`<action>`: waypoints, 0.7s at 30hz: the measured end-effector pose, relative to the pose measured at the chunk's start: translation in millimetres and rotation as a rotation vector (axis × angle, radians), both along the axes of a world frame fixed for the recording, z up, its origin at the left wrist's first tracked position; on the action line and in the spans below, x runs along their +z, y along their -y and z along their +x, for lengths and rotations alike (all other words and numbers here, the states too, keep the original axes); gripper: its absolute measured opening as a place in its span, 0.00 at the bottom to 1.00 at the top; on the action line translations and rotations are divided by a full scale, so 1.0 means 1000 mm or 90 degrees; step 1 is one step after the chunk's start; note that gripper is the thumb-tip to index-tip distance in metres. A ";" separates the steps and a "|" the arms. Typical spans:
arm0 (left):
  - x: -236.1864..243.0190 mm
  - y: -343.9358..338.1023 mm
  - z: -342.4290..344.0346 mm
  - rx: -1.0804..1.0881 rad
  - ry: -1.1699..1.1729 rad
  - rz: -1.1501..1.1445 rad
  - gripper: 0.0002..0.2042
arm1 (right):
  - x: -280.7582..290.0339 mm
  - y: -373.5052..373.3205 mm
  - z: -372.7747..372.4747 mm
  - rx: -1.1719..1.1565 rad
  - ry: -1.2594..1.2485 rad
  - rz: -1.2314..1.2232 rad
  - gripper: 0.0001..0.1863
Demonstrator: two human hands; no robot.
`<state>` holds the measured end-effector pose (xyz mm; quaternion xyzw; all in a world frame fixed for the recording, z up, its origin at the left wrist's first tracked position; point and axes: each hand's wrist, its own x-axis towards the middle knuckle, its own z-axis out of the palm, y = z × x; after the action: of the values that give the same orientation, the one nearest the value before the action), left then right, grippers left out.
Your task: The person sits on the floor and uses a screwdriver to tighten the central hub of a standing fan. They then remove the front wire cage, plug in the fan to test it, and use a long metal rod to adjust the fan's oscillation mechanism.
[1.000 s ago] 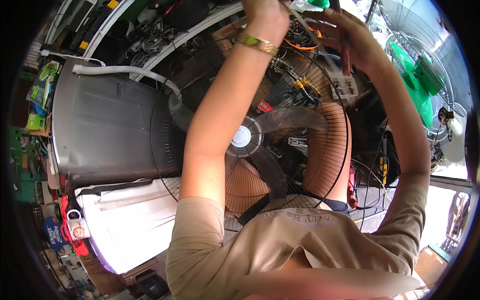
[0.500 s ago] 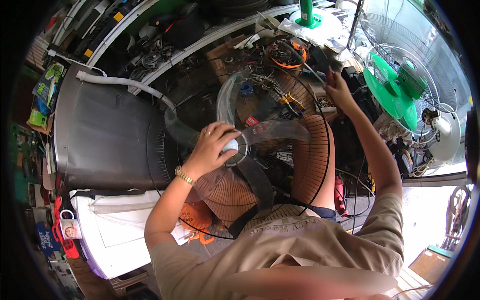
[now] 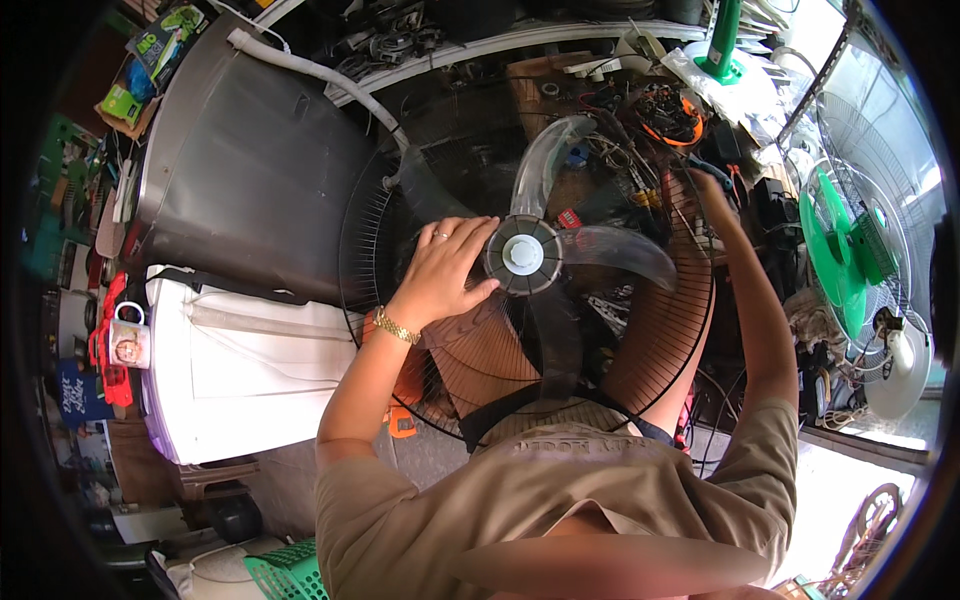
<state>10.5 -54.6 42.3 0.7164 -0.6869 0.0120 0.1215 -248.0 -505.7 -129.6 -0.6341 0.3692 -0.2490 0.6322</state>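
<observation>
My left hand rests beside the central hub of a black fan with translucent dark blades, fingers apart and thumb at the hub. The round wire guard surrounds the blades over my lap. My right hand reaches to the cluttered bench just past the guard's upper right, near tools; its fingers are small and mostly hidden.
A dark metal panel and a white box lie at left. An orange-rimmed bowl of parts and a green fan stand are at the back; a green-bladed fan stands at right.
My left hand has come down from high up onto the fan beside the hub. My right hand, earlier raised with a long tool, has lowered to the bench. The view has shifted.
</observation>
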 end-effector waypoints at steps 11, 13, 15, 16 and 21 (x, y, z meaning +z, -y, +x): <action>-0.001 0.000 0.031 0.021 0.094 0.070 0.26 | 0.168 -0.323 0.105 0.280 -0.335 -0.852 0.36; -0.006 -0.019 0.016 0.069 0.054 0.097 0.27 | 0.164 -0.333 0.116 0.256 -0.370 -0.843 0.37; -0.015 -0.034 -0.004 0.141 0.026 0.145 0.30 | 0.156 -0.332 0.120 0.235 -0.382 -0.865 0.36; -0.023 -0.044 -0.016 0.169 0.023 0.058 0.28 | 0.153 -0.332 0.122 0.227 -0.386 -0.874 0.35; -0.025 -0.045 -0.040 0.287 -0.124 0.116 0.29 | 0.145 -0.331 0.132 0.191 -0.305 -0.927 0.27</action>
<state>-29.9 -9.2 16.9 0.8570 -0.4934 -0.0927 0.1162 -115.6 -174.3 15.5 -0.9689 0.1495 -0.1968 -0.0136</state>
